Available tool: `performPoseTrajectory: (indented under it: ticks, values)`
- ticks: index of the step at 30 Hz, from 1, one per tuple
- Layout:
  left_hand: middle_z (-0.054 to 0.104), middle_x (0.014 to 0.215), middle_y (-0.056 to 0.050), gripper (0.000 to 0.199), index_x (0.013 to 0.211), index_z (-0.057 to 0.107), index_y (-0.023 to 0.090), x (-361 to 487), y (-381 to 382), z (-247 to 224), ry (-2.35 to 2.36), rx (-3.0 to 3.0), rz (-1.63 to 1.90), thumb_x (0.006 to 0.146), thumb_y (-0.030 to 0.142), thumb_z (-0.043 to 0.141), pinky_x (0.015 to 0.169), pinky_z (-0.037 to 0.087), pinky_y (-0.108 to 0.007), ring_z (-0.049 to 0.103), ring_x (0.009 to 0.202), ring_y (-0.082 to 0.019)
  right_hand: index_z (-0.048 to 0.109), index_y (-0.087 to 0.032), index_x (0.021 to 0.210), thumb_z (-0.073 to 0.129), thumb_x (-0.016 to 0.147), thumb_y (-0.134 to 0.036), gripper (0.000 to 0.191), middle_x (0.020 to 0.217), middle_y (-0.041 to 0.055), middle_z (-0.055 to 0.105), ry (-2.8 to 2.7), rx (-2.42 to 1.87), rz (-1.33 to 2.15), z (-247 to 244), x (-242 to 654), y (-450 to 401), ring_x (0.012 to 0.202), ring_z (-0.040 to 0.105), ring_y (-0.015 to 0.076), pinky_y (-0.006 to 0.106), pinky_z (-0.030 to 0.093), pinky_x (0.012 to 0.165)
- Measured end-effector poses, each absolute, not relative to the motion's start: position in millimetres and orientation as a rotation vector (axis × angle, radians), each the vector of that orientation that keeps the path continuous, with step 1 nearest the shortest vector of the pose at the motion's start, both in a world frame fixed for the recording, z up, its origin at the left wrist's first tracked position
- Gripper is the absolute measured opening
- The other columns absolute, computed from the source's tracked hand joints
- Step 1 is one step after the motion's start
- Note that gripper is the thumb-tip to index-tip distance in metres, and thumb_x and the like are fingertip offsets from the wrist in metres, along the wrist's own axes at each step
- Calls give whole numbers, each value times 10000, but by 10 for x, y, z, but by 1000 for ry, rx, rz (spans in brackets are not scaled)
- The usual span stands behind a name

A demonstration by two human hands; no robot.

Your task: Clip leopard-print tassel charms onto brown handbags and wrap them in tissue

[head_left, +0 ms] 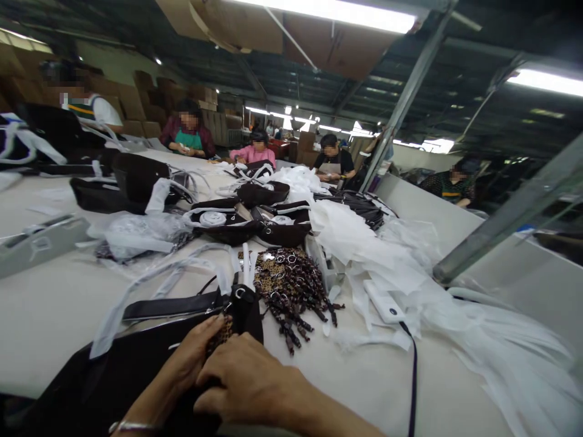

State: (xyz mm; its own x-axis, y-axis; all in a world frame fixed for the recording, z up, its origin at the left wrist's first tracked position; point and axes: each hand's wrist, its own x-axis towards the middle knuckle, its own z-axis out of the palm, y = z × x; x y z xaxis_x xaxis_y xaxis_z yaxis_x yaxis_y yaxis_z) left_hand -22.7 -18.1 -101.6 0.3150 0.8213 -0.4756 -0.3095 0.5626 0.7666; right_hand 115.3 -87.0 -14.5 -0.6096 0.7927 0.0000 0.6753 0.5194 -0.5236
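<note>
A dark brown handbag lies at the front of the table, with its white-wrapped handle looping up on the left. My left hand grips a small leopard-print piece against the bag, just below a metal ring. Close beside it, my right hand is closed, its fingers curled at the lower edge of that piece. Whatever its fingertips hold is hidden. Beyond both hands lies a pile of leopard-print charms with rings and dark beaded tassels.
More dark bags stand behind the charms. White wrapping sheets spread along the right, near a white device with a black cable. A grey bin sits at left. A metal post slants on the right. Several people work farther back.
</note>
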Motion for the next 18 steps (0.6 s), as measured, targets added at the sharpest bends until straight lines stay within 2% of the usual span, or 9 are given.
performPoseTrajectory:
  ticks: [2, 3, 6, 8, 10, 13, 16, 18]
  values:
    - [731, 825, -75, 230, 857, 682, 133, -250, -200, -1004, 935, 519, 819, 748, 320, 759, 707, 582, -311, 702, 749, -212, 725, -250, 1003, 622, 862, -320, 188, 1013, -1, 744, -2254, -1190, 892, -21, 1466, -851, 973, 663, 152, 238, 468, 901]
    - [736, 871, -95, 180, 873, 677, 133, -258, -208, -995, 917, 486, 815, 780, 279, 726, 747, 592, -348, 714, 803, -234, 728, -255, 1009, 633, 856, -303, 186, 1012, -13, 742, -2129, -1235, 930, 7, 1645, -829, 944, 666, 135, 215, 468, 867]
    - [738, 938, -126, 113, 916, 655, 138, -261, -227, -966, 931, 456, 801, 816, 184, 674, 776, 608, -396, 725, 878, -261, 746, -228, 964, 629, 829, -272, 184, 933, -4, 744, -1904, -1526, 970, -51, 2259, -744, 842, 669, 152, 232, 479, 752]
    - [740, 905, -125, 93, 899, 637, 135, -245, -239, -954, 1003, 496, 784, 825, 182, 666, 713, 620, -349, 733, 820, -237, 750, -216, 893, 589, 834, -278, 182, 860, 1, 741, -1805, -1747, 912, -147, 2713, -719, 771, 660, 162, 248, 469, 697]
    - [739, 848, -104, 89, 883, 618, 137, -221, -248, -955, 1087, 573, 750, 833, 197, 658, 585, 604, -263, 725, 712, -192, 736, -203, 774, 565, 831, -284, 197, 756, 9, 721, -1726, -2035, 673, -226, 3166, -762, 708, 635, 170, 260, 442, 662]
    - [714, 717, -53, 166, 873, 590, 146, -186, -248, -977, 1129, 716, 652, 852, 303, 640, 375, 462, -158, 635, 477, -120, 728, -207, 697, 590, 791, -270, 178, 669, 22, 693, -1662, -2403, 425, -260, 3731, -959, 653, 605, 182, 270, 386, 607]
    - [673, 606, -14, 280, 854, 567, 152, -167, -237, -1001, 1125, 833, 596, 826, 421, 644, 308, 347, -137, 518, 336, -82, 729, -210, 639, 625, 742, -240, 149, 612, 25, 682, -1642, -2493, 526, -244, 4037, -1228, 615, 604, 185, 270, 373, 580]
    - [662, 590, -5, 301, 852, 558, 154, -163, -230, -1012, 1135, 872, 600, 802, 435, 657, 317, 354, -142, 506, 328, -80, 745, -216, 667, 624, 740, -235, 143, 644, 26, 705, -1667, -2472, 651, -252, 4080, -1380, 641, 629, 190, 270, 403, 605]
